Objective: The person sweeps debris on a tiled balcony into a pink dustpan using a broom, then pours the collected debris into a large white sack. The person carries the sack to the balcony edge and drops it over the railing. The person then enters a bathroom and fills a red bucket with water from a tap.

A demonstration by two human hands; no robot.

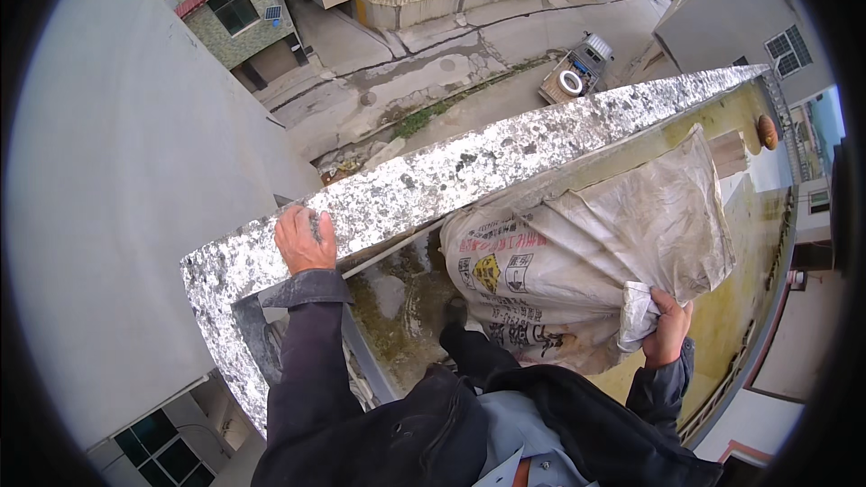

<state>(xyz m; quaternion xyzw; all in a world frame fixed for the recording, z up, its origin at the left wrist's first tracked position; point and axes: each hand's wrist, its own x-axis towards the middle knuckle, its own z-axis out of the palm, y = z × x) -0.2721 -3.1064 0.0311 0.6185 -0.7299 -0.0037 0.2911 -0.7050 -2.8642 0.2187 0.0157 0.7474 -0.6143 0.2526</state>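
My left hand (306,240) rests on the mottled grey and white top of a rooftop parapet wall (433,182), near its corner. Its fingers curl a little around something small and dark that I cannot make out. A large off-white woven plastic sack (595,243) with printed writing and a yellow hazard mark lies to the right, against the inner side of the wall. My right hand (668,328) grips a bunched fold at the sack's lower edge. Whether the sack holds anything is not plain.
A wet, greenish roof floor (399,297) lies below, with my dark shoe (456,311) on it. A thin pale pipe (392,249) runs along the wall. A brown clay-coloured pot (767,132) stands farther right. Beyond the parapet is a deep drop to a street with a parked truck (578,67).
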